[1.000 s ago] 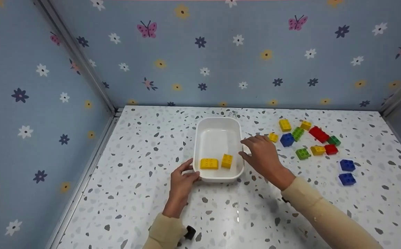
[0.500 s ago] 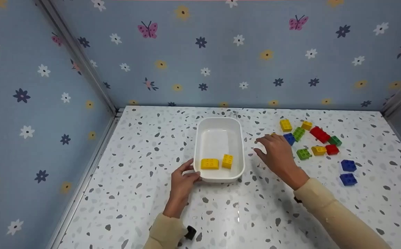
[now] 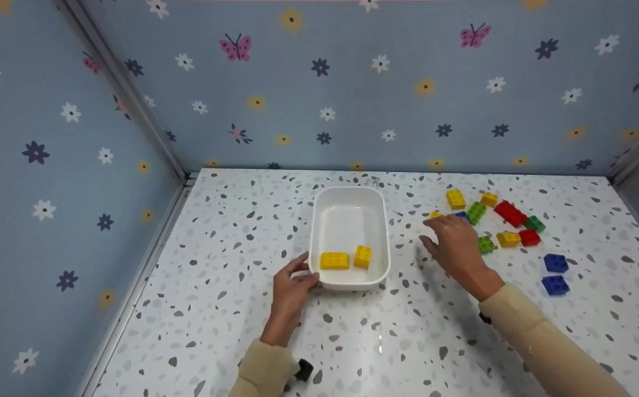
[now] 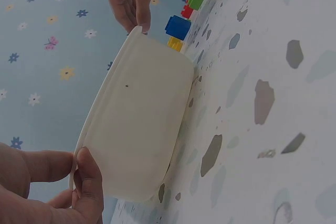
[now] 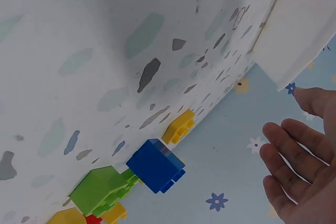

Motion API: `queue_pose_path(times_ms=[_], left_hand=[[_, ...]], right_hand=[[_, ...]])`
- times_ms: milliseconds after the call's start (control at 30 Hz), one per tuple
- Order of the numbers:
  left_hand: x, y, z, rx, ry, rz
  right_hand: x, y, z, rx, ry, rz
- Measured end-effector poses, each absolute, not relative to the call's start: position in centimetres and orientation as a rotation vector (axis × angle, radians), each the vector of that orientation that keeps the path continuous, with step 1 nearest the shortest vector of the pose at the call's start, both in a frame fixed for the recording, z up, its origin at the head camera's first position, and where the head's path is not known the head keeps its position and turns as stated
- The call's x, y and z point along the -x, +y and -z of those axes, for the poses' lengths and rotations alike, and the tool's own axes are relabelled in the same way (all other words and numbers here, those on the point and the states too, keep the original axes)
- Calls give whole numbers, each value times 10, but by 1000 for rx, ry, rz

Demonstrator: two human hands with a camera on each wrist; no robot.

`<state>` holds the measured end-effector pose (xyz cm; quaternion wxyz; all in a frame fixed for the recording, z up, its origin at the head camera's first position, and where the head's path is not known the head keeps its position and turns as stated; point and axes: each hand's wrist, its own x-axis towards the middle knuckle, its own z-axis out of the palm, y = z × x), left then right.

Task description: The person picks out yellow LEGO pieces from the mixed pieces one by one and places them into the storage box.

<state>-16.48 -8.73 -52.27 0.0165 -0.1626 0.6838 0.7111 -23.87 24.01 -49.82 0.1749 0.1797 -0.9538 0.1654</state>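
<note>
At its near left corner, my left hand (image 3: 290, 289) grips the rim of a white plastic tub (image 3: 347, 223). Thumb and fingers (image 4: 88, 182) pinch that rim in the left wrist view. Two yellow toy bricks, one lying crosswise (image 3: 334, 261) and one lengthwise (image 3: 362, 256), rest at the tub's near end. Right of the tub, my right hand (image 3: 454, 242) is held above the table, its fingers loosely bent and holding nothing. Nearest it are a small yellow brick (image 5: 179, 127) and a blue brick (image 5: 156, 165), both partly hidden by the hand in the head view.
More bricks lie to the right: yellow (image 3: 455, 199), light green (image 3: 476, 212), red (image 3: 510, 213), dark green (image 3: 534, 223) and two blue ones, one (image 3: 556, 263) behind the other (image 3: 556, 285). A flower-patterned wall (image 3: 352, 110) borders the speckled table (image 3: 231, 237) at the back.
My right hand has moved from the tub's right rim rightward to the bricks, now covering part of the blue one. My left hand and the tub have stayed in place.
</note>
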Motion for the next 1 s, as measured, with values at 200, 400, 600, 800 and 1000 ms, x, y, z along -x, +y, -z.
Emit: queue_pose_path(times_ms=[200,400,600,800,1000], left_hand=[[165,-87,522,522,2128,-2195],[165,-87,522,497,2089,-2239],[165,-87,522,509,2109,-2212],[165,-87,522,507,2117,-2208],[165,-87,522,514,2134,-2189]], right_hand=[[242,247,503,-476,-2718,-496],[245,252,506,-441,-2714,-487],[249,256,505,-391,-2732,-465],[254,260,506,-340,-2761,-434],[256,264,507,-317,-2771,-434]])
